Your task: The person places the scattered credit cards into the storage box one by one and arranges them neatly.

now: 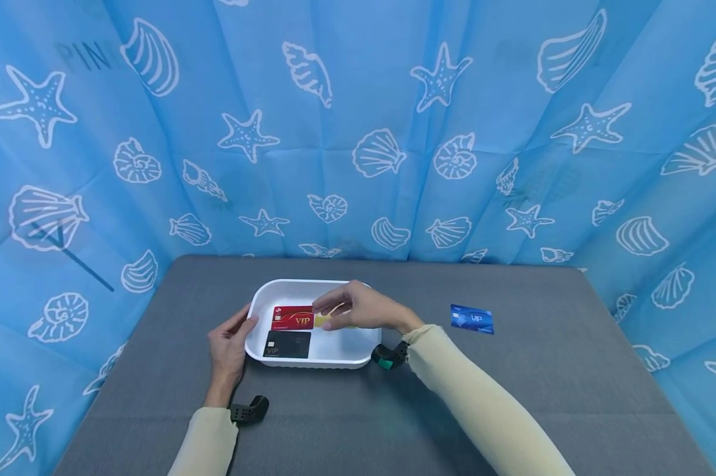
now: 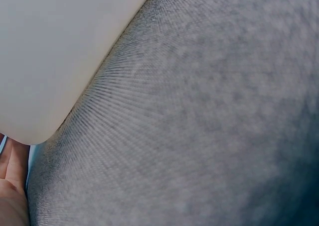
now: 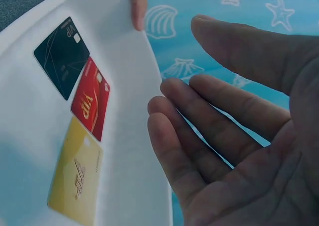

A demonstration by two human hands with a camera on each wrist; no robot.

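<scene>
A white tray (image 1: 346, 345) stands on the grey table. My left hand (image 1: 228, 347) grips its left end, thumb over the rim and fingers along the outer wall. Over the tray hovers my right hand (image 1: 366, 307), its fingers loosely bent and apart from the thumb, with nothing held. Inside lie a red VIP card (image 1: 283, 317), a black VIP card (image 1: 295, 345) and a yellow card (image 3: 75, 178). My right hand partly hides the yellow card in the head view; the right wrist view shows it flat beside the red one.
A blue VIP card (image 1: 473, 319) lies on the table (image 1: 512, 383) to the right of the tray. Behind the table's far edge hangs a blue curtain (image 1: 346, 165) printed with shells and starfish. Each wrist wears a black strap device.
</scene>
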